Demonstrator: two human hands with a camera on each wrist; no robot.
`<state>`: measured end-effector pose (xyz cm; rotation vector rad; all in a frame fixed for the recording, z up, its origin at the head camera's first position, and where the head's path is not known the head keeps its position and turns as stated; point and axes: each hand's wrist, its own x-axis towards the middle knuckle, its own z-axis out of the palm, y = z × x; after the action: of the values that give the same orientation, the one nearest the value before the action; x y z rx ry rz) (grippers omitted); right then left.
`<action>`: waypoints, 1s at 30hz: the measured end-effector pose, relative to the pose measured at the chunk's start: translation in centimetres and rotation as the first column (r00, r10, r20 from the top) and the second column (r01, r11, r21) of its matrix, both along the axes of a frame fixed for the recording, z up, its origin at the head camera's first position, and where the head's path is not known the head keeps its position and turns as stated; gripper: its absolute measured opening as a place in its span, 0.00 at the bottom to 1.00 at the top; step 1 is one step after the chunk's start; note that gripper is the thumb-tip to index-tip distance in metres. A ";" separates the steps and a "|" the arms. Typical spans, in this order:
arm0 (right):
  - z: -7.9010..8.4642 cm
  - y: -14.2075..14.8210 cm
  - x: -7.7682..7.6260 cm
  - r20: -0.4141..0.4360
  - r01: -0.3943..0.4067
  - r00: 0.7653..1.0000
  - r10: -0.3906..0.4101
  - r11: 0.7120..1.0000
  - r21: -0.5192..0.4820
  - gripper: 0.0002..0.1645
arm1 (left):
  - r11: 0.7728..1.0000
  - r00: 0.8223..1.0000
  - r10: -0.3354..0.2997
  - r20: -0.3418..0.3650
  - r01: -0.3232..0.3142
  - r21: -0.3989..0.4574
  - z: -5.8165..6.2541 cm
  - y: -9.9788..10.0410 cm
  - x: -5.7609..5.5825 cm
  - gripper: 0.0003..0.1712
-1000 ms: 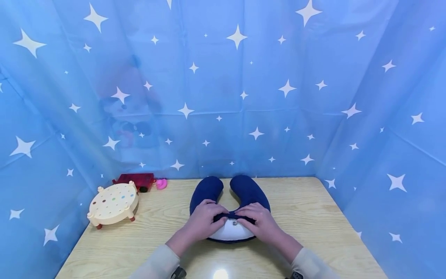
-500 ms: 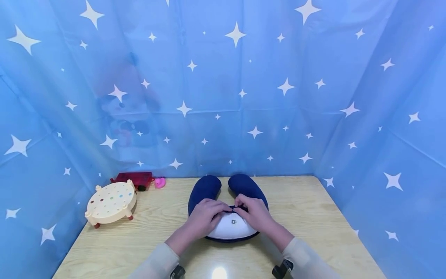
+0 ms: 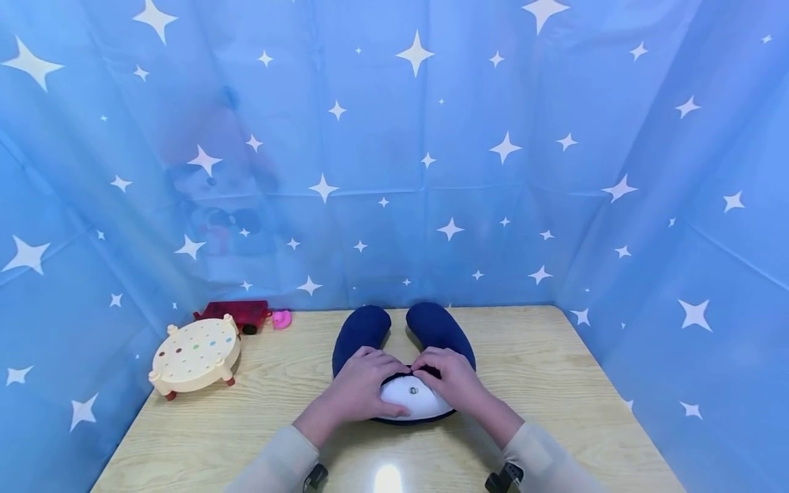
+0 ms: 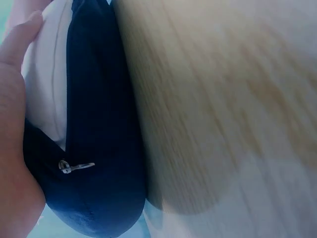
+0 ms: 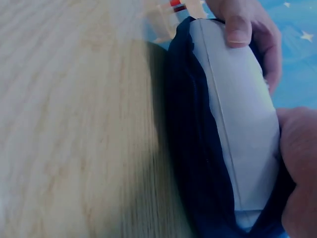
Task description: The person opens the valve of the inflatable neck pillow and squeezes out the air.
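A navy U-shaped neck pillow (image 3: 433,329) lies on the table, its two ends pointing away from me. Along its near side the zipped cover gapes, baring a white inner cushion (image 3: 425,402) with a small mark on it. My left hand (image 3: 356,387) grips the pillow's left side, fingers over the cover's upper edge and thumb on the white part. Opposite it, my right hand (image 3: 456,383) pinches that same upper edge near the middle. The metal zipper pull (image 4: 74,167) shows at one end of the gap in the left wrist view.
At the table's (image 3: 555,411) left stands a cream round stool-like toy (image 3: 196,352) with colored dots and red-tipped legs. Behind it are a red toy cart (image 3: 240,313) and a pink toy duck (image 3: 281,319). A blue star-patterned curtain (image 3: 370,157) surrounds the back and sides.
My right hand has shifted inward to the middle of the cover's upper edge and pinches there. The left thumb has moved down onto the white cushion. More white showed half a second ago than before.
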<state>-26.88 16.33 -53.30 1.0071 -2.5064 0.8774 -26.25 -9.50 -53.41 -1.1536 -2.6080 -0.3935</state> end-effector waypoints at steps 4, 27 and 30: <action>-0.1 0.2 0.4 -0.058 -0.080 0.995 0.077 0.995 -0.052 0.07 | 1.000 1.000 0.007 0.008 -0.007 -0.007 0.1 0.0 0.0 0.44; 1.8 -1.2 2.5 -0.188 -0.079 0.974 0.128 0.966 0.248 0.07 | 0.998 0.999 0.046 -0.001 -0.046 -0.037 -0.4 0.2 0.0 0.47; 1.6 -1.4 2.3 -0.235 -0.061 0.963 0.131 0.957 0.283 0.10 | 0.999 0.999 0.043 0.003 -0.043 -0.031 -0.5 0.2 0.1 0.46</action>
<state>-24.60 14.90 -51.68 1.2499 -2.4170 0.3990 -26.18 -9.31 -53.87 -1.1048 -2.6457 -0.3478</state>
